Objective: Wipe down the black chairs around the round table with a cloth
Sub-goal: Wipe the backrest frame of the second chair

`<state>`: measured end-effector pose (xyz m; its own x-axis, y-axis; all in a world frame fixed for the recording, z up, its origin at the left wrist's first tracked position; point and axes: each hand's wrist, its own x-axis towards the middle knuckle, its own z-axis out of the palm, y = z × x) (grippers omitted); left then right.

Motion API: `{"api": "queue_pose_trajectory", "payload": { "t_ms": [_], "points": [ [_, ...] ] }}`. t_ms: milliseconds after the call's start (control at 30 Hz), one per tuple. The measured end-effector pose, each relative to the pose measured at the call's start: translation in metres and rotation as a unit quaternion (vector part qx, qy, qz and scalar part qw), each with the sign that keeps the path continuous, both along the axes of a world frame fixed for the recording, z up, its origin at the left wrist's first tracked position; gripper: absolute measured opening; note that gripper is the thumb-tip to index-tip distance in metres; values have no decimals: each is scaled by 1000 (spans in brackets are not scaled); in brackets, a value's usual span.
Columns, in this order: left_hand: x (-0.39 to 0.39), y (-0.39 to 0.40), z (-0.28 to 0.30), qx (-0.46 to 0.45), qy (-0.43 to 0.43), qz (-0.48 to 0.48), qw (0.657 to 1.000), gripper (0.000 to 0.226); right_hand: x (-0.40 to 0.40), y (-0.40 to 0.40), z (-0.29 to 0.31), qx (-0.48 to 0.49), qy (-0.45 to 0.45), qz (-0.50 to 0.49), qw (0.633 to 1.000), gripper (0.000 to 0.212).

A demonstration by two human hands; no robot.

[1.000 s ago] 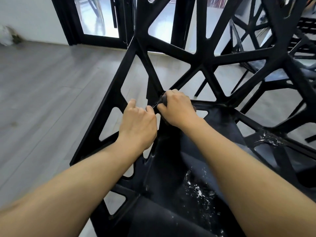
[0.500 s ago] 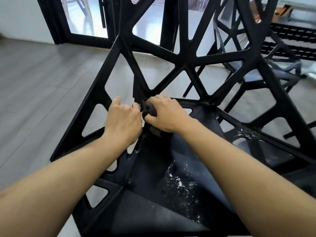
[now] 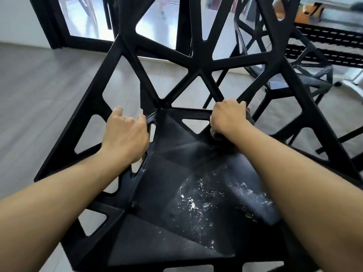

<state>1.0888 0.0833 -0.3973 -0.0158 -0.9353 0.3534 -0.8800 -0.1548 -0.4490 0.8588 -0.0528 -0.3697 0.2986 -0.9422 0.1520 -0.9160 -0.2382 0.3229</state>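
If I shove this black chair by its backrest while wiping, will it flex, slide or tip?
The black chair looks like rigid moulded struts, so it probably won't flex much. Its open lattice suggests it is light, so it may slide on the smooth wood floor. The left hand gripping the frame likely steadies it while the right hand presses the cloth.

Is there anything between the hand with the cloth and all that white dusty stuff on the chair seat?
Nothing visible blocks it. The right hand grips the cloth at the back edge of the black chair, and bare seat runs straight down to the white specks. The left hand grips the frame off to the side.
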Motion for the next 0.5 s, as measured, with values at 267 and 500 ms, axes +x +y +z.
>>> {"api": "queue_pose_trajectory", "payload": {
  "t_ms": [267, 500],
  "points": [
    [1, -1, -2, -27, 48, -11, 998, 9, -43, 16, 12, 139, -223, 87, 961, 19],
    [-1, -2, -1, -17, 58, -11, 998, 8, -36, 32, -33, -23, -321, 41, 946, 30]
  ]
}}
